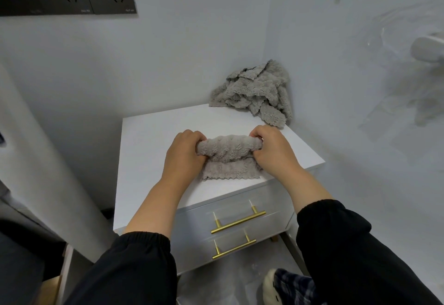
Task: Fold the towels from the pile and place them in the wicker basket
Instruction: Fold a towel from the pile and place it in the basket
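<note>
White cabinet top: left hand and right hand grip the grey towel's ends.

Grey fluffy towel half-folded on white top, crumpled grey towel pile at back corner

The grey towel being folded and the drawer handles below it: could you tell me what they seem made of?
The grey towel looks like plush microfibre or coral fleece: fuzzy ridged pile, scalloped hem. The drawer handles look like brushed metal in a brass colour: slim gold bars with a soft sheen; solid brass or plating, I cannot tell.
</note>
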Motion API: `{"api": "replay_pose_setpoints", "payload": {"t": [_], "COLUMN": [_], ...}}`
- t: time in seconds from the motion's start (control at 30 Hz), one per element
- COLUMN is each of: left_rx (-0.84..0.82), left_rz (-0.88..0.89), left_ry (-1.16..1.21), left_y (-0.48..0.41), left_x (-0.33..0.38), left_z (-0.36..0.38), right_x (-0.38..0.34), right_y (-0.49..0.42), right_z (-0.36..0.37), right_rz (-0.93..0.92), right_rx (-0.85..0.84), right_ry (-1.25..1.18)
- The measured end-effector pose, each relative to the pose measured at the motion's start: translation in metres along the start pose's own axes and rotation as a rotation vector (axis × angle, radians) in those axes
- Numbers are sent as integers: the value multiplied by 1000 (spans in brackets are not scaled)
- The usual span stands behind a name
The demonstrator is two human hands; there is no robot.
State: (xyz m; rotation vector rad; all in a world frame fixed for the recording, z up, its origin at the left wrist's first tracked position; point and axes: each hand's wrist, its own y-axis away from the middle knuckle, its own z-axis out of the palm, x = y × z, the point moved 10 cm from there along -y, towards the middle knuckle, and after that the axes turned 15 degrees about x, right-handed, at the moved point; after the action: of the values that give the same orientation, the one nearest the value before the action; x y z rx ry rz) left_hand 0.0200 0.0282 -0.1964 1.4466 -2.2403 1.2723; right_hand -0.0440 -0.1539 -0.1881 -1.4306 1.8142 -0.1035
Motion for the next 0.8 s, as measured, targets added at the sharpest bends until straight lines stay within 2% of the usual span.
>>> {"api": "replay_pose_setpoints", "payload": {"t": [0.17, 0.47, 0.63, 0.8], "left_rx": [-129, -425, -368, -387], "left_rz": [27, -52, -61, -27], "left_ry": [16, 44, 68, 25], "left_y": [2, 12, 10, 13], "left_x": [0, -1, 7, 10], "left_z": [2, 2, -3, 6], "right_x": [1, 1, 1, 1], "right_y": [3, 16, 15, 15], "right_z": [1, -1, -6, -2], "right_rz": [7, 78, 103, 69], "right_rx": [-120, -366, -284, -259], "right_ry": [-42, -58, -128, -49]}}
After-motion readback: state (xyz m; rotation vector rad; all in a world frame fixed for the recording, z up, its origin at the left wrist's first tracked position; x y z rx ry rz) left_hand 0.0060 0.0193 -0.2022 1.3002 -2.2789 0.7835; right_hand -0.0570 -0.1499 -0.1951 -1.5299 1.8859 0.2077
